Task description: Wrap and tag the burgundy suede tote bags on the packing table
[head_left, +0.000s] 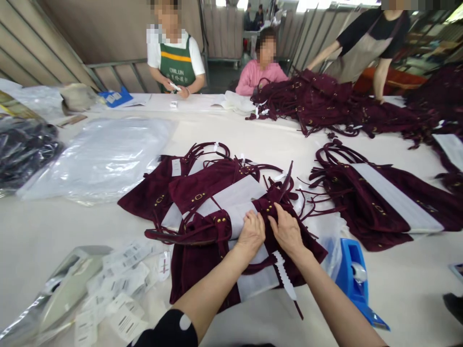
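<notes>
A maroon suede-like handbag [202,270] with brass studs and thin cords lies before me. A white paper strip [237,219] crosses it, and a notched white tag [284,277] hangs by its handle. My left hand [252,233] is closed, with its bent fingers on the paper strip; the fingertips are partly hidden. Just right of it, my right hand [287,230] bends its fingers and thumb onto the handbag beside the studded handle base. Behind lie more maroon handbags [144,195] with white paper on them.
Printed labels [126,315] and a grey-green device under clear plastic [68,289] lie front left. A blue tape dispenser [352,274] stands at right, near another handbag [365,202]. Clear bags [104,154] lie at left; a heap of bags [314,99] sits opposite, beside several people.
</notes>
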